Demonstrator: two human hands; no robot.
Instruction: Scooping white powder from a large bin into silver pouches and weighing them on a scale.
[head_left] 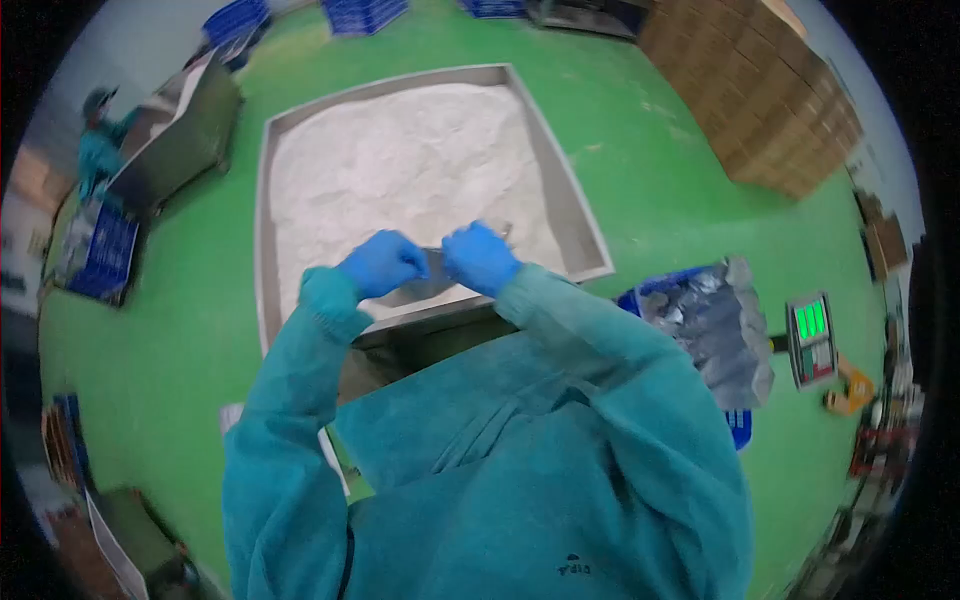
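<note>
Your left hand (pixel 385 264) pinches the grey bag (pixel 430 280) | your right hand (pixel 481 258) grips its other side | white powder (pixel 400 150) lies in the tray (pixel 553 180) below | silver bags (pixel 715 335) at your right

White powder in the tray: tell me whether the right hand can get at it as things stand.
Probably yes: the right hand is at the near side of the tray, with white powder uncovered just beyond, though the grey bag it appears to hold may hinder it.
</note>
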